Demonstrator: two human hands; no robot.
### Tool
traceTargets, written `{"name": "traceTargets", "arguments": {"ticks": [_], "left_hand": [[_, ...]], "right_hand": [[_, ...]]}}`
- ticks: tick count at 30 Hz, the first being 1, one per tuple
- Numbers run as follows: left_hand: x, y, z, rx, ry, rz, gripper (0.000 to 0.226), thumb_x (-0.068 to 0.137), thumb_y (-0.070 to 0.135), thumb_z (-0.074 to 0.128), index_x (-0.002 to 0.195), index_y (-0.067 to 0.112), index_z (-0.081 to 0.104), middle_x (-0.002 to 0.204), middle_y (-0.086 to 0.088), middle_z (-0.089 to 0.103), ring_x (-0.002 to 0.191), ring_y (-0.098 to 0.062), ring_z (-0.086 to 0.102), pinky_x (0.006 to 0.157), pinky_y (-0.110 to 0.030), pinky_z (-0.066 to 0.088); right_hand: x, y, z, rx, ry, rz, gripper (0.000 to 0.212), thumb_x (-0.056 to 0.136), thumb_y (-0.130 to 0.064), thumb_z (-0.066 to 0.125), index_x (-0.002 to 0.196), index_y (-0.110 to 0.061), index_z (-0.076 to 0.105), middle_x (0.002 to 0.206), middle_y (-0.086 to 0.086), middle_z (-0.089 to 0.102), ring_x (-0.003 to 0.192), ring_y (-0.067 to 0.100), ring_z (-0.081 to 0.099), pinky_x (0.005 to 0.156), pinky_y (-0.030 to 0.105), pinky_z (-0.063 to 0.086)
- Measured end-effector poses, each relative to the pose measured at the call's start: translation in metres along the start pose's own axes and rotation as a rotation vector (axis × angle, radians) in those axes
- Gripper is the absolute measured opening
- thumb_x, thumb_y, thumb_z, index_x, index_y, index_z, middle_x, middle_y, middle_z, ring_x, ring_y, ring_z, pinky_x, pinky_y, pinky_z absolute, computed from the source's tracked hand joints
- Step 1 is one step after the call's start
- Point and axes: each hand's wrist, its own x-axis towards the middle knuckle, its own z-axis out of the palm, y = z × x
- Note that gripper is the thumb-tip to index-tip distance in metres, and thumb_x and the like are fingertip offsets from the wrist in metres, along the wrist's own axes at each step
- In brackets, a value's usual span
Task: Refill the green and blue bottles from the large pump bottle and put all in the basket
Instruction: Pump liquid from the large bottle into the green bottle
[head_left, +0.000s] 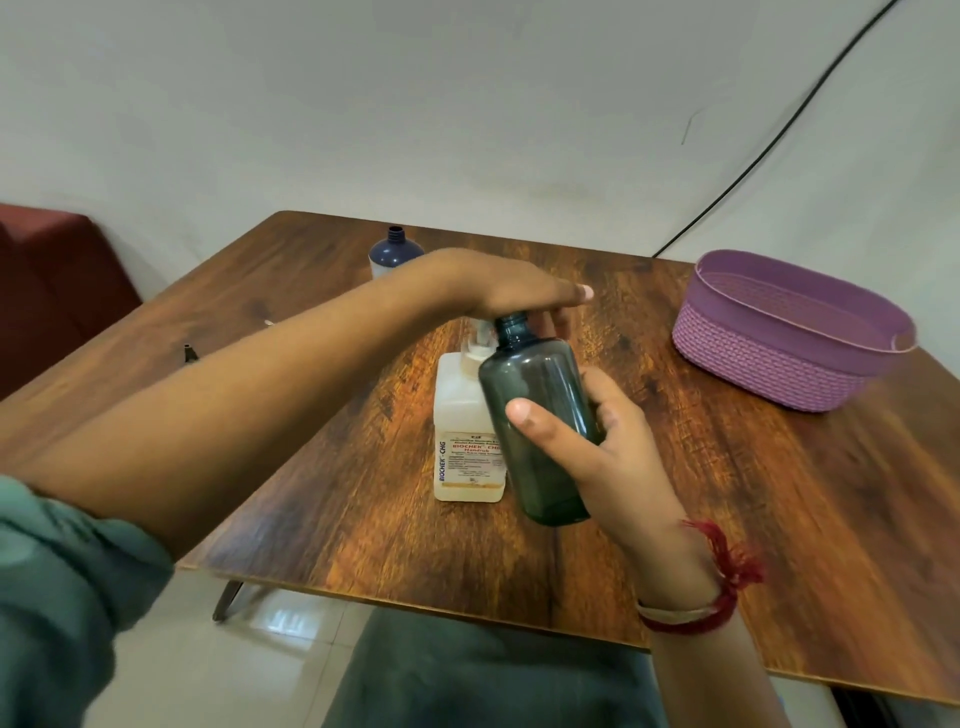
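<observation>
Holding the one green bottle (540, 415) is the right hand (613, 447). Its grip is clamped round the lower half, thumb across the front and fingers behind. The bottle is tilted, no cap on it, and its open neck sits right up against the pump head, under the left hand's fingers.

The left hand (498, 283) lies flat on top of the pump with its fingers straight out, so that grip is apart and not wrapped around anything.

The one big pump bottle (465, 410) stands upright mid-table, just behind and left of the green one. It's pale with a white label, and I can't tell how full it is.

That makes three bottles in all. The third is the single blue bottle (393, 252), also uncapped, standing near the far edge of the table (753, 493), partly behind the left wrist.

One purple basket (769, 358) sits over on the right side, well apart from the bottles, with nothing visible inside.

There's one small dark bit (188, 353) on the left of the table, too blurry to name. The right wrist has a red thread (727, 566) tied on it.
</observation>
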Motion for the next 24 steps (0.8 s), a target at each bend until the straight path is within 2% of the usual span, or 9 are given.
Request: {"name": "traceTargets", "arguments": {"ticks": [2, 4, 7, 9, 12, 15, 19, 22, 24], "left_hand": [[0.000, -0.003, 0.006, -0.059, 0.009, -0.009, 0.055, 0.103, 0.044, 0.020, 0.118, 0.013, 0.064, 0.106, -0.004, 0.063, 0.088, -0.015, 0.059, 0.079, -0.027, 0.043], [0.001, -0.004, 0.007, -0.050, -0.003, -0.016, 0.056, 0.103, 0.044, 0.020, 0.117, 0.013, 0.065, 0.099, -0.002, 0.063, 0.081, -0.010, 0.057, 0.082, -0.030, 0.043], [0.001, -0.001, 0.002, 0.017, -0.017, -0.033, 0.061, 0.102, 0.049, 0.015, 0.120, 0.016, 0.063, 0.099, 0.004, 0.059, 0.090, -0.010, 0.054, 0.095, -0.036, 0.034], [0.002, -0.002, 0.000, 0.006, 0.000, -0.034, 0.062, 0.101, 0.050, 0.014, 0.120, 0.016, 0.063, 0.105, 0.003, 0.056, 0.099, -0.013, 0.051, 0.099, -0.038, 0.032], [0.004, -0.005, 0.005, -0.085, 0.000, -0.034, 0.054, 0.102, 0.045, 0.021, 0.116, 0.015, 0.065, 0.099, 0.002, 0.063, 0.091, -0.014, 0.058, 0.091, -0.033, 0.040], [0.003, -0.005, 0.008, -0.090, -0.006, -0.052, 0.053, 0.103, 0.042, 0.023, 0.115, 0.014, 0.065, 0.091, 0.006, 0.062, 0.082, -0.010, 0.057, 0.084, -0.030, 0.043], [0.000, 0.001, 0.000, -0.001, -0.048, -0.035, 0.059, 0.101, 0.049, 0.018, 0.119, 0.015, 0.063, 0.099, 0.005, 0.061, 0.088, -0.006, 0.056, 0.091, -0.033, 0.037], [0.001, 0.000, -0.001, -0.013, -0.019, -0.013, 0.057, 0.102, 0.046, 0.018, 0.120, 0.014, 0.062, 0.113, -0.004, 0.062, 0.098, -0.015, 0.059, 0.092, -0.033, 0.042], [0.003, -0.004, 0.004, -0.036, -0.016, -0.040, 0.053, 0.102, 0.044, 0.022, 0.119, 0.013, 0.063, 0.115, -0.007, 0.064, 0.098, -0.019, 0.061, 0.090, -0.033, 0.044]], "right_hand": [[-0.002, 0.002, 0.002, -0.003, -0.007, 0.007, 0.054, 0.056, -0.059, 0.071, 0.100, -0.031, 0.061, 0.096, -0.010, 0.071, 0.088, 0.010, 0.070, 0.074, 0.034, 0.058], [-0.004, 0.003, 0.003, 0.010, -0.011, 0.010, 0.053, 0.056, -0.058, 0.071, 0.100, -0.032, 0.061, 0.096, -0.011, 0.071, 0.089, 0.010, 0.070, 0.074, 0.035, 0.058], [-0.004, 0.002, 0.002, 0.027, 0.001, 0.004, 0.056, 0.057, -0.057, 0.071, 0.104, -0.030, 0.061, 0.097, -0.010, 0.071, 0.089, 0.010, 0.070, 0.073, 0.032, 0.057], [-0.003, 0.000, -0.001, 0.030, -0.004, 0.001, 0.056, 0.056, -0.057, 0.071, 0.104, -0.030, 0.061, 0.097, -0.009, 0.071, 0.089, 0.009, 0.070, 0.072, 0.031, 0.058], [-0.003, 0.002, 0.001, 0.004, -0.003, 0.012, 0.055, 0.055, -0.060, 0.071, 0.102, -0.034, 0.061, 0.098, -0.011, 0.070, 0.090, 0.009, 0.069, 0.075, 0.034, 0.058], [-0.003, 0.006, 0.005, 0.011, -0.003, 0.020, 0.056, 0.055, -0.060, 0.071, 0.103, -0.032, 0.061, 0.098, -0.009, 0.071, 0.091, 0.010, 0.069, 0.076, 0.037, 0.058], [-0.002, 0.002, 0.002, 0.018, -0.012, 0.007, 0.055, 0.056, -0.059, 0.070, 0.102, -0.032, 0.060, 0.097, -0.011, 0.070, 0.090, 0.009, 0.069, 0.075, 0.034, 0.058], [0.000, 0.000, 0.000, 0.015, -0.023, -0.010, 0.052, 0.056, -0.058, 0.070, 0.101, -0.033, 0.060, 0.096, -0.012, 0.070, 0.088, 0.007, 0.069, 0.071, 0.028, 0.057], [0.000, 0.003, 0.002, 0.009, -0.018, -0.001, 0.052, 0.056, -0.059, 0.070, 0.100, -0.034, 0.060, 0.096, -0.014, 0.070, 0.089, 0.007, 0.069, 0.072, 0.029, 0.057]]}}
